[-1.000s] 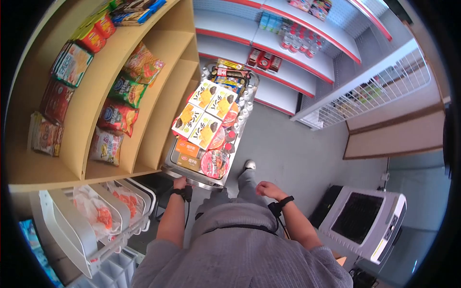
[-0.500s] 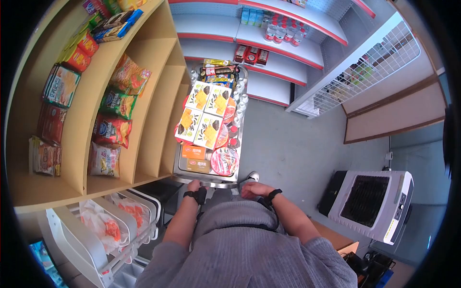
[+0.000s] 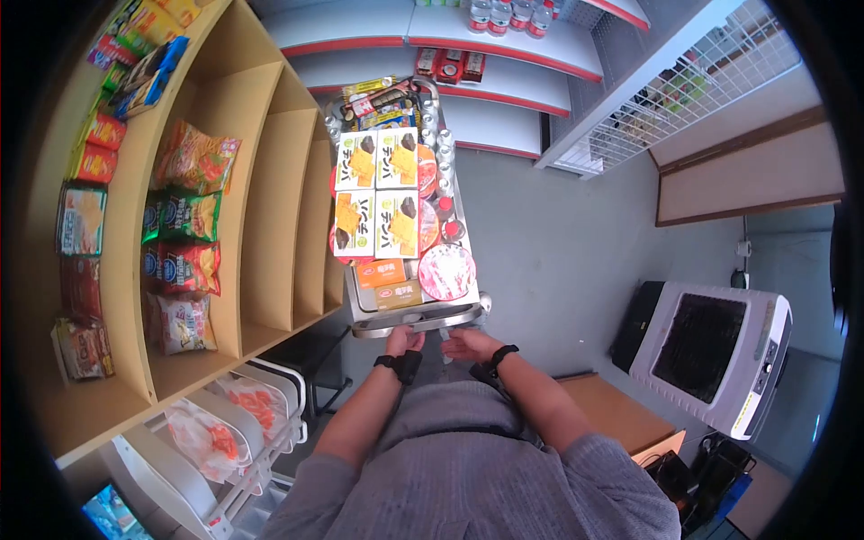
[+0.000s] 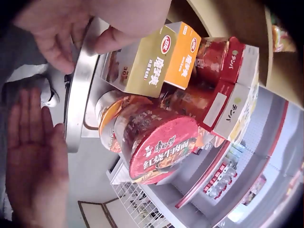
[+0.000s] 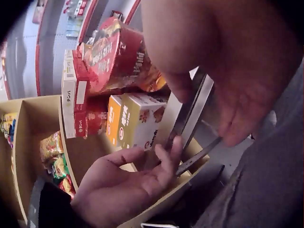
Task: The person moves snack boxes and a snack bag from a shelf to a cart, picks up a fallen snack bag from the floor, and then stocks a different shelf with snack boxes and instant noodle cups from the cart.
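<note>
A metal cart [image 3: 360,301] stands in front of me, loaded with goods. Its rail [image 4: 81,90] is close to both hands. My left hand [image 3: 405,340] is at the rail's left part, its thumb against the metal and its fingers loosely bent below. To its right, my right hand [image 3: 472,343] has straight fingers, with the thumb beside the rail. White cracker boxes [image 3: 396,220] lie on top of the load. Nearest me are an orange box [image 3: 376,273], a brown box [image 3: 396,294] and a red-lidded instant noodle bowl [image 3: 447,272].
Left of the cart is a wooden shelf [image 3: 256,216] with snack bags [image 3: 184,270]. White-and-red shelving [image 3: 504,126] with bottles [image 3: 508,16] stands ahead. An air cooler [image 3: 711,355] is on the right. White racks [image 3: 171,481] with bagged items are at lower left.
The cart and my view have turned, bringing the cart straighter in front of me. My right hand has come in from the side to the rail beside the left.
</note>
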Demonstrator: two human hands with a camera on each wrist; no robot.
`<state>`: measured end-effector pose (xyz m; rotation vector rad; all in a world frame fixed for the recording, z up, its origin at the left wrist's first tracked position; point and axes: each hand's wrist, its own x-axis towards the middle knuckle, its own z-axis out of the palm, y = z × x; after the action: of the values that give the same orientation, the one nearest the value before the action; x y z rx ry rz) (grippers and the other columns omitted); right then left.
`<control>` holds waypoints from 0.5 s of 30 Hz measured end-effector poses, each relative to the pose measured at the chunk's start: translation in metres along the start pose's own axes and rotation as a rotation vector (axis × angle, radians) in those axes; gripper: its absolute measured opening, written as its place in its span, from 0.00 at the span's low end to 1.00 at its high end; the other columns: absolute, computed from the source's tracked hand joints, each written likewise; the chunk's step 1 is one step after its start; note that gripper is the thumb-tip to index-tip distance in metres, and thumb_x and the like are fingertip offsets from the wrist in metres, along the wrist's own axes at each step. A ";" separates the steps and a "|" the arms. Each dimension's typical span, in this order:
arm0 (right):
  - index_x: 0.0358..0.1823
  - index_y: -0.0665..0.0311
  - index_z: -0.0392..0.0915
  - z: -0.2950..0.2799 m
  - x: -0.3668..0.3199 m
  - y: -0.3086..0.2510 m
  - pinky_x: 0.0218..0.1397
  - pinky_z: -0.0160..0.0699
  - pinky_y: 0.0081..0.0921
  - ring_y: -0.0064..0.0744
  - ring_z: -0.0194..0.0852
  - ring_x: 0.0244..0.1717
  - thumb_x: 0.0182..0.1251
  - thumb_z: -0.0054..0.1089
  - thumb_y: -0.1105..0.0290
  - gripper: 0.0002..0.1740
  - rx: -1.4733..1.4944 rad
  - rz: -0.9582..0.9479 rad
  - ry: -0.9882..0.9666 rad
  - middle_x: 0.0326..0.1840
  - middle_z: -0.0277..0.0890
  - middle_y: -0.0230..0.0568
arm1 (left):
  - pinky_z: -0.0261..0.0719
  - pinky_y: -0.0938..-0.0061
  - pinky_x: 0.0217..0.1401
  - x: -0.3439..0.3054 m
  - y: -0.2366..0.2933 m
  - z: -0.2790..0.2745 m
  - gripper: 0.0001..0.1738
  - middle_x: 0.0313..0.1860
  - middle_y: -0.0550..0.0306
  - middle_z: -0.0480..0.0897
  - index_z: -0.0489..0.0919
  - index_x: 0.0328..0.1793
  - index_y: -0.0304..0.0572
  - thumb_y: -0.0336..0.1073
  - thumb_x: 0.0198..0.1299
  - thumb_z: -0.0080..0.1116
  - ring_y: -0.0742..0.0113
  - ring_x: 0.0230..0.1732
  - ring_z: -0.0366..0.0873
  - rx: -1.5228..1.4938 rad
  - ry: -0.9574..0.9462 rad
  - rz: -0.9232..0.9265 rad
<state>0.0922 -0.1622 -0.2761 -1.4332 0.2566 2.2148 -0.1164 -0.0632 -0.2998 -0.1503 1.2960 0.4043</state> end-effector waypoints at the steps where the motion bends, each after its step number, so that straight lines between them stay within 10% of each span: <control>1: 0.68 0.71 0.69 0.008 0.005 0.003 0.71 0.77 0.43 0.47 0.78 0.66 0.81 0.51 0.57 0.26 0.115 -0.021 0.027 0.67 0.75 0.58 | 0.88 0.66 0.37 -0.002 -0.001 0.000 0.09 0.44 0.50 0.74 0.70 0.48 0.39 0.29 0.63 0.54 0.56 0.39 0.81 0.007 0.048 -0.039; 10: 0.66 0.59 0.70 -0.011 0.017 -0.019 0.73 0.73 0.41 0.37 0.73 0.66 0.82 0.52 0.59 0.19 0.570 -0.251 -0.058 0.66 0.77 0.40 | 0.80 0.69 0.33 -0.003 -0.037 0.041 0.10 0.40 0.57 0.73 0.76 0.49 0.47 0.29 0.61 0.53 0.64 0.33 0.70 0.049 0.103 -0.044; 15: 0.65 0.57 0.71 -0.025 0.017 -0.019 0.71 0.74 0.39 0.35 0.74 0.65 0.84 0.49 0.63 0.15 0.548 -0.263 -0.056 0.66 0.78 0.37 | 0.85 0.65 0.43 -0.008 -0.041 0.048 0.10 0.46 0.52 0.80 0.75 0.53 0.45 0.32 0.67 0.50 0.54 0.43 0.81 0.078 0.010 -0.046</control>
<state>0.1165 -0.1507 -0.3002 -1.0352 0.5697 1.7820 -0.0594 -0.0868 -0.2835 -0.1160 1.3141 0.3136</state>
